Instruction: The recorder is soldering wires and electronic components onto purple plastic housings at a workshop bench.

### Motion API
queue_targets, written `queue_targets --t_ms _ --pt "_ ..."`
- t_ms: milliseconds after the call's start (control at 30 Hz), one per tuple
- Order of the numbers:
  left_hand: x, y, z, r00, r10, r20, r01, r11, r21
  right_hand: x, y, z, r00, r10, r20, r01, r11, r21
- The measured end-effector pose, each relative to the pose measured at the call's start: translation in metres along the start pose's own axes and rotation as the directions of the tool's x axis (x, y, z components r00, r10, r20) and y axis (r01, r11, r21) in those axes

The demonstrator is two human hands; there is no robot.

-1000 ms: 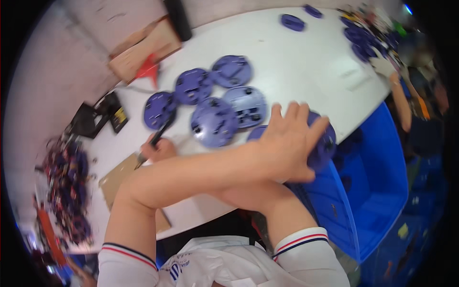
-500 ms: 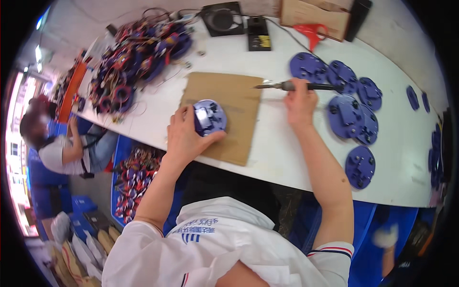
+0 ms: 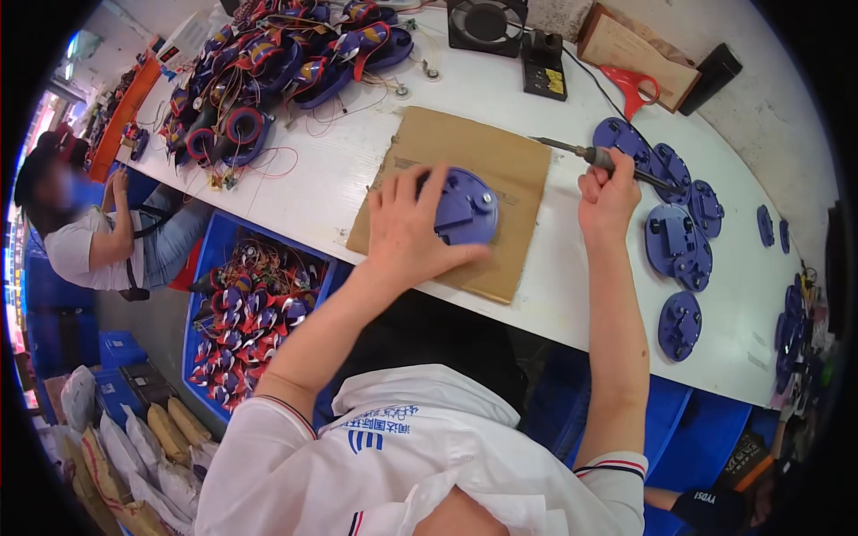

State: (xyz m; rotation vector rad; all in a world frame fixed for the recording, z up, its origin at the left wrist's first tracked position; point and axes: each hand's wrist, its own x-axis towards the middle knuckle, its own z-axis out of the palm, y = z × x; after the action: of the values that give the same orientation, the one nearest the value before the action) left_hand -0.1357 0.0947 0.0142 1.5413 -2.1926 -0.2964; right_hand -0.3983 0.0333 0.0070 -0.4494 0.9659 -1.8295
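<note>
Shifted over the past half second from the left part of a cardboard sheet (image 3: 523, 183) to about its middle, a nearly round purple plastic disc (image 3: 474, 210) lies flat, fittings facing up, before a worker in a white shirt (image 3: 268, 473). From where I stand, the left hand (image 3: 404, 223) comes at it from the left, fingers fanned well apart. The forefinger lies at the disc's left edge and the thumb stretches along the near edge, leaving most of the disc uncovered to their right; whether they grip it I cannot tell. Nor can I make out a long axis in so round an outline. The right hand (image 3: 609, 196) has its fingers curled tightly around a soldering iron (image 3: 597, 157), whose tip points left and slightly away from the worker, near the sheet's far right corner; its long axis slants back toward the right. More purple discs (image 3: 668, 241) lie along the right of the white table (image 3: 559, 290), while wired parts (image 3: 286, 67) are heaped at the far left.
</note>
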Motion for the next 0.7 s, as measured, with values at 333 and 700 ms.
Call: queue_targets --t_ms 333,700 --pt "-0.004 0.005 0.003 0.993 -0.092 -0.077 0.098 0.991 0.086 0.001 0.013 -0.026 0.994 0.090 -0.061 -0.091 0.996 -0.019" --pt "0.038 -0.184 -0.059 0.470 -0.589 -0.658 0.684 0.714 -0.150 -0.002 0.015 -0.023 0.995 0.064 -0.072 -0.072 0.992 -0.104"
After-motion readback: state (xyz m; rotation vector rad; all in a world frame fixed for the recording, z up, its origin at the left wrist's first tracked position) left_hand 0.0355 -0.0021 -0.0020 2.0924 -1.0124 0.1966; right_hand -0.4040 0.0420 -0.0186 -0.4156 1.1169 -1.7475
